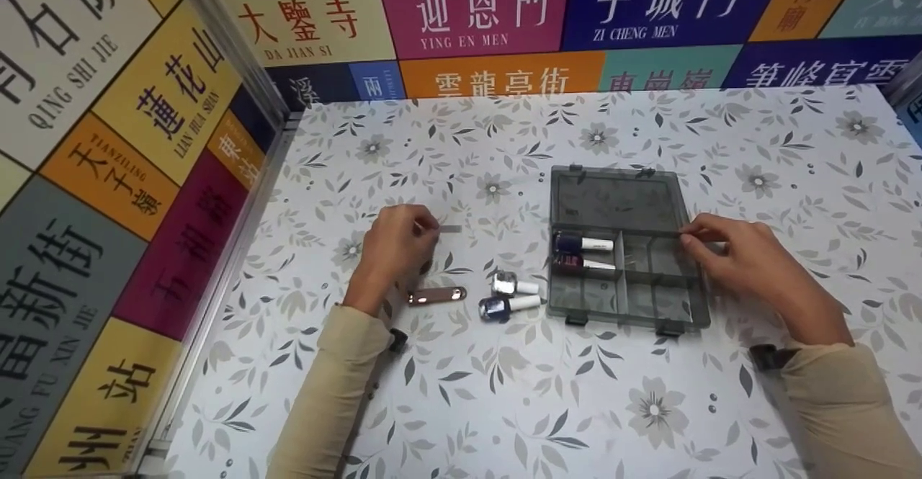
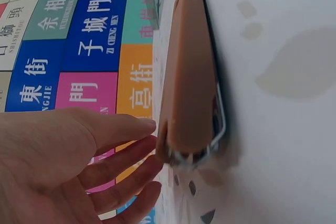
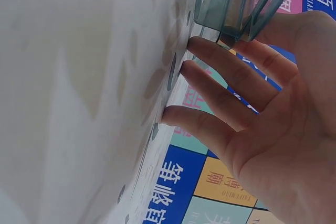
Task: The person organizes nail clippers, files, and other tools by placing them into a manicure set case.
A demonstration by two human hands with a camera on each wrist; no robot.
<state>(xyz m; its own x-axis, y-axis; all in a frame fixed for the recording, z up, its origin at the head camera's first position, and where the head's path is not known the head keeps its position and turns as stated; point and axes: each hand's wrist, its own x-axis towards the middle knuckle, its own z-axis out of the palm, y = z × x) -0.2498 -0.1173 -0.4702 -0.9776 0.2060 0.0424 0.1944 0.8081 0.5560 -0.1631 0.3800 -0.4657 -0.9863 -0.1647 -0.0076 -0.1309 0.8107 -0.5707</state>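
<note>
In the head view, my left hand (image 1: 400,241) pinches a thin grey strip (image 1: 451,228) whose tip sticks out past the fingers. A brown nail clipper (image 1: 437,295) lies on the table just below that hand; up close in the left wrist view, the clipper (image 2: 191,66) covers what the fingertips hold. My right hand (image 1: 749,259) grips the right edge of a grey see-through compartment case (image 1: 659,288) between thumb and forefinger, with its other fingers on the table. Two nail polish bottles, dark purple (image 1: 573,242) and dark red (image 1: 569,262), lie in the case's middle-left compartment.
Left of the case lie a silvery nail polish bottle (image 1: 506,283) and a dark blue one (image 1: 497,309), caps toward it. The case's lid (image 1: 616,198) lies folded back on the flower-patterned table (image 1: 490,407). Colourful sign panels (image 1: 475,11) stand behind and at left.
</note>
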